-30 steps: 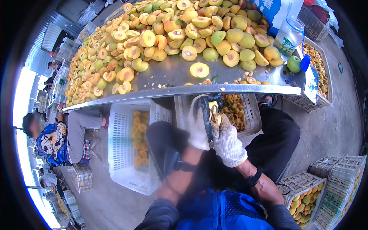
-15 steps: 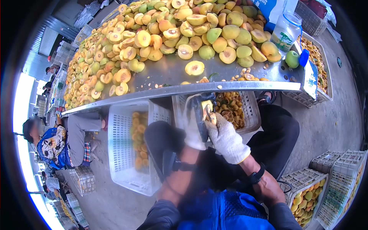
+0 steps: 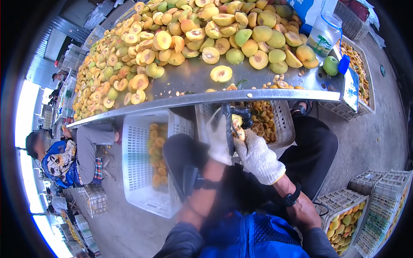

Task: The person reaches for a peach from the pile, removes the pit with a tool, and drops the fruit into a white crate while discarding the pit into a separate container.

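Observation:
Over my lap, below the table edge, my left hand (image 3: 223,135) wears a white glove with black material over the fingers, closed around a yellow fruit piece (image 3: 236,121). Close against it on the right, my right hand (image 3: 259,158), in a white knitted glove, is closed at the fruit; a small tool seems to be in its fingers, too small to make out. Behind both hands is a crate (image 3: 284,124) of cut fruit pieces. Many halved yellow fruits (image 3: 161,40) are heaped on the metal table (image 3: 193,79), and one half (image 3: 221,74) lies near its edge.
A white crate (image 3: 146,198) with fruit stands left of my knees. Fruit crates (image 3: 340,198) stand at lower right. A plastic jar (image 3: 325,35) and a green fruit (image 3: 330,66) are on the table's right end. Another person (image 3: 60,159) sits at far left.
The fruit piece and my fingers have shifted slightly; the black-covered fingers of my left hand now wrap over its top. My right hand has moved a little right and down.

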### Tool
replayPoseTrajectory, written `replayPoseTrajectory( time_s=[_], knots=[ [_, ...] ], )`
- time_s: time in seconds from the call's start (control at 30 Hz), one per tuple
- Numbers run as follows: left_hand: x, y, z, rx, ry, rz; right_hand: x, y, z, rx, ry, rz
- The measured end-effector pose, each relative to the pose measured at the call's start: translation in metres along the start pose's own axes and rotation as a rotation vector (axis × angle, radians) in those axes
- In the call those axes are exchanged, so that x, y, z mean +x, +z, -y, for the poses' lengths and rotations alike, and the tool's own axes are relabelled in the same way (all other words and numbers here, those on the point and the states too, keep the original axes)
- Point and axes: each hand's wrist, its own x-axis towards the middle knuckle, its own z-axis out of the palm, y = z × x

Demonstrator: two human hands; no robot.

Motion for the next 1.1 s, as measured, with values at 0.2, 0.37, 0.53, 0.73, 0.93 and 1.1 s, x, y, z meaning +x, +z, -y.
replayPoseTrajectory(
  time_s=[0.2, 0.37, 0.53, 0.73, 0.93, 1.1],
  knots=[
    [0.007, -0.019, -0.003, 0.642, 0.496, 0.314, 0.000, -0.019, 0.017, 0.112, 0.163, 0.158],
    [0.013, -0.039, 0.002, 0.913, 0.685, 0.447, -0.001, -0.022, 0.006, 0.305, 0.263, 0.342],
    [0.003, -0.035, -0.009, 0.764, 0.447, 0.477, -0.003, -0.026, 0.006, 0.632, 0.485, 0.488],
    [-0.001, -0.023, -0.017, 0.425, 0.264, 0.482, -0.009, -0.021, 0.005, 0.968, 0.485, 0.522],
    [-0.007, 0.007, -0.041, 0.329, 0.141, 0.332, -0.007, -0.019, 0.006, 0.745, 0.317, 0.487],
    [0.004, -0.006, 0.005, -0.384, -0.265, 0.111, -0.012, -0.005, -0.001, 0.227, 0.064, 0.172]
  ],
)
